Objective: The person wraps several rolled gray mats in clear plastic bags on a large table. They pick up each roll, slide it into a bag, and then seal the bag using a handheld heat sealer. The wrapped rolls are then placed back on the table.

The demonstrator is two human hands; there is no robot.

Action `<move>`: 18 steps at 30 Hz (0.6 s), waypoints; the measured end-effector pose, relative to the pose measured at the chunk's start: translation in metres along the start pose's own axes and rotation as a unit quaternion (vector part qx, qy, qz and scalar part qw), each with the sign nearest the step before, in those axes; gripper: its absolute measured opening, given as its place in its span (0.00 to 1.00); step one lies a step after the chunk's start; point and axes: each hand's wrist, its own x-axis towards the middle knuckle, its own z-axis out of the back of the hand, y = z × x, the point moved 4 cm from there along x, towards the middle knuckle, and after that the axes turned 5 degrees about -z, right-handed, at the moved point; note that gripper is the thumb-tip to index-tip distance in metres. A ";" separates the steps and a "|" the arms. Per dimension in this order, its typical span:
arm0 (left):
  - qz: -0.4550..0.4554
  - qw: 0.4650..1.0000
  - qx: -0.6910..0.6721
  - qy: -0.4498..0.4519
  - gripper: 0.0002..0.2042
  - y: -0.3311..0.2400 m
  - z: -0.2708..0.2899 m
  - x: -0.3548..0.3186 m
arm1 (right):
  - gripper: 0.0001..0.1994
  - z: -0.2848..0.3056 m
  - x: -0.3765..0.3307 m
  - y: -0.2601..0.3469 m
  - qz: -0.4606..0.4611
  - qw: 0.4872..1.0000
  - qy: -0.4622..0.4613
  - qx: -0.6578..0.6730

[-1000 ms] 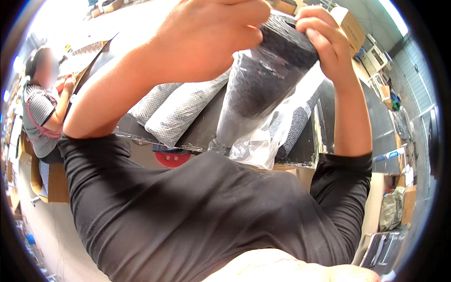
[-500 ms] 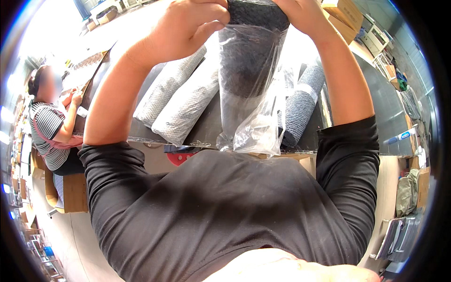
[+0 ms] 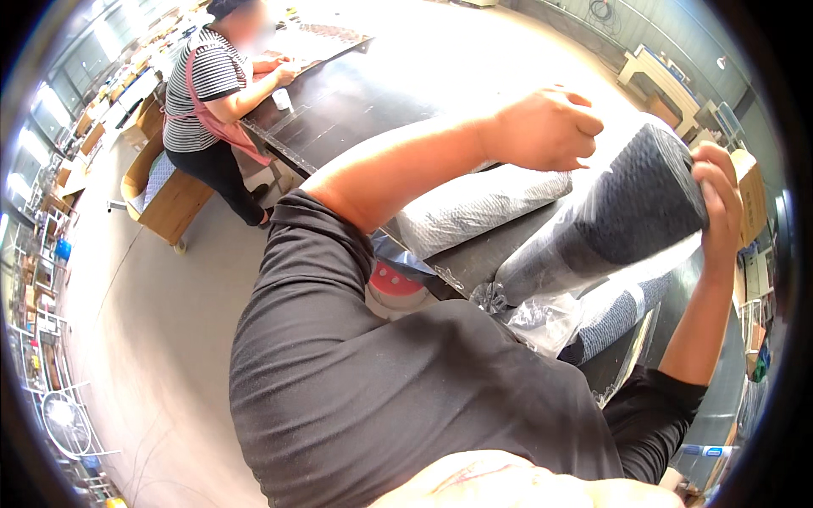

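Note:
A dark grey rolled mat [image 3: 648,199] stands tilted toward me, partly inside a clear plastic bag [image 3: 546,322] that bunches at its lower end. My right hand [image 3: 720,190] grips the upper end of the roll, its fingers bent over the rim. To the left of that end, my left hand [image 3: 555,131] is closed with the fingertips curled in. Whether bag film is pinched there cannot be made out. A light grey wrapped roll [image 3: 483,212] lies on the black table beneath my left forearm. A blue-grey ribbed roll [image 3: 622,313] with a pale band lies to the right.
The black table [image 3: 364,106] stretches away to the far left. Beside it a person in a striped shirt [image 3: 199,93] works with both hands near a white cup [image 3: 281,100]. A wooden cart [image 3: 174,212] stands behind them. Under the table edge sits a red stool [image 3: 396,279].
The view has swung left, bringing the co-worker closer to the middle. My left hand has come away from the roll's upper end; my right hand stays on it. The bagged roll leans further over.

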 end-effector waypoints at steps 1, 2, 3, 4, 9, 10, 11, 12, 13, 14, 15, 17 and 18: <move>-0.010 1.000 -0.015 -0.013 0.11 0.008 0.001 -0.008 | 0.07 0.001 -0.007 0.001 0.003 1.000 -0.002 0.011; 0.013 1.000 -0.023 0.010 0.08 0.017 -0.005 -0.015 | 0.08 0.002 -0.013 0.004 0.026 1.000 -0.004 0.010; 0.020 0.999 -0.045 -0.002 0.05 0.033 -0.017 -0.024 | 0.09 0.003 -0.019 0.009 0.047 0.999 -0.006 0.006; 0.057 0.997 -0.047 0.007 0.05 0.050 -0.025 -0.032 | 0.09 0.004 -0.022 0.016 0.056 0.998 0.000 0.009; 0.219 0.961 -0.145 0.089 0.01 0.081 -0.124 -0.069 | 0.11 -0.009 -0.016 0.031 0.112 0.990 0.053 0.066; 0.269 0.939 -0.135 0.169 0.03 0.085 -0.180 -0.097 | 0.10 -0.010 -0.013 0.035 0.119 0.989 0.047 0.071; 0.317 0.907 -0.126 0.245 0.06 0.087 -0.222 -0.127 | 0.10 -0.011 -0.010 0.037 0.126 0.989 0.050 0.067; 0.341 0.885 -0.158 0.276 0.08 0.073 -0.248 -0.134 | 0.10 -0.004 -0.015 0.035 0.110 0.991 0.051 0.049; 0.373 0.855 -0.176 0.314 0.11 0.049 -0.258 -0.149 | 0.11 -0.002 -0.020 0.027 0.107 0.992 0.049 0.044; 0.398 0.826 -0.198 0.347 0.13 0.018 -0.267 -0.156 | 0.12 0.003 -0.026 0.023 0.100 0.994 0.043 0.031; 0.423 0.793 -0.215 0.382 0.16 -0.013 -0.267 -0.166 | 0.13 0.007 -0.029 0.013 0.086 0.996 0.015 0.034; 0.464 0.718 -0.257 0.451 0.21 -0.064 -0.256 -0.183 | 0.16 0.015 -0.035 -0.013 0.047 0.997 -0.038 0.037; 0.480 0.741 -0.221 0.414 0.16 -0.076 -0.237 -0.184 | 0.16 0.020 -0.037 -0.037 0.027 0.999 -0.042 -0.001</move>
